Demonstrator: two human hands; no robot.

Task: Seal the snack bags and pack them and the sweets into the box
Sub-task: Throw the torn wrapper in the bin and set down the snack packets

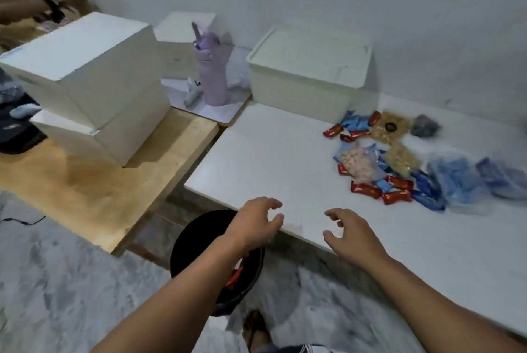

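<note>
Both hands, left hand (258, 223) and right hand (352, 234), hover empty with fingers spread at lower centre, while light, crinkly snack bags (360, 164) and slippery wrapped sweets (396, 196) at right likely want pinching at their edges.

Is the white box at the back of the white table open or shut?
Shut. The white box has its flat lid seated on the rim all round, and the snacks lie outside on the white table.

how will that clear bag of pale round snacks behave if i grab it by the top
The clear bag will probably sag, since its thin film already looks crumpled and slumped over the sweets. The loose round pieces would likely shift to the bottom. If it is unsealed, which I cannot tell, tilting might spill some.
</note>
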